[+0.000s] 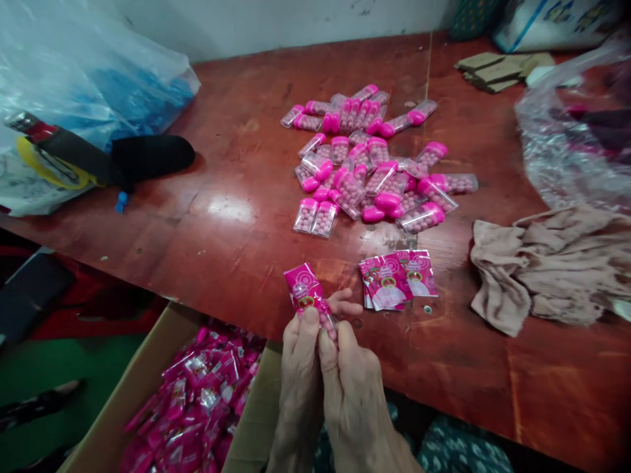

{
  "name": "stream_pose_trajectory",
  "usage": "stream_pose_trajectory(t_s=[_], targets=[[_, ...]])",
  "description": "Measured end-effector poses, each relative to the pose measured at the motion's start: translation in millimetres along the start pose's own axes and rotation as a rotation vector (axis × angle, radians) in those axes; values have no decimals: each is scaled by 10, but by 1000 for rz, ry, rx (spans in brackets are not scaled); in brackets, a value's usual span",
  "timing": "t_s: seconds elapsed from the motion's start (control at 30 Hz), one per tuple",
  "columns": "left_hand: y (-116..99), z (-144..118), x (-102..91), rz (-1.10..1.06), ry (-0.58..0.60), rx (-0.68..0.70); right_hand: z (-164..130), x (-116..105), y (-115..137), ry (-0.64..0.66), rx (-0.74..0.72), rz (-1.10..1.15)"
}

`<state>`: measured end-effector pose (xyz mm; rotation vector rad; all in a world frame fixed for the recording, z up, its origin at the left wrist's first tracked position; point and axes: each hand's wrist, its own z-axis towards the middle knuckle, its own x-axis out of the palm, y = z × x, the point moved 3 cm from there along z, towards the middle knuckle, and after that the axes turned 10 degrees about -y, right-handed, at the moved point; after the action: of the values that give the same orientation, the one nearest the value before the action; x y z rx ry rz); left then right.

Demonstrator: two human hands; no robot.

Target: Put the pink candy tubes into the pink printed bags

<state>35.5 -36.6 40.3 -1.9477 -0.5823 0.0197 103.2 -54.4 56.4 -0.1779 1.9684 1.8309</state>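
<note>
Both hands meet at the lower middle of the frame, pressed side by side; the left hand [297, 368] and right hand [352, 387] pinch a pink sachet [306, 293] between thumbs and fingertips, its top sticking up above them; it hangs over the near edge of the tabletop [231, 217]; wrists angle up from below; more sachets [397, 279] lie just right; a cardboard box [148, 368] sits lower left.
</note>
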Motion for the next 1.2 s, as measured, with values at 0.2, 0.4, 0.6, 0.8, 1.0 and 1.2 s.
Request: stream_pose_trajectory(t_s=[0.2,0.4,0.6,0.8,1.0,1.2], targets=[[77,-36,-24,-169,-21,-184,108,-82,-24,4,-11,12],[99,-52,-78,-110,-88,-125,328,-306,-54,-200,-118,64],[190,-135,-116,3,-59,-87,322,-196,-83,-63,32,362],[127,-124,-61,76,-91,-121,175,-122,-176,-244,-62,262],[0,-77,55,292,120,-104,319,-215,-222,-98,194,399],[26,-148,22,406,292,-142,379,-280,-221,-18,364,443]])
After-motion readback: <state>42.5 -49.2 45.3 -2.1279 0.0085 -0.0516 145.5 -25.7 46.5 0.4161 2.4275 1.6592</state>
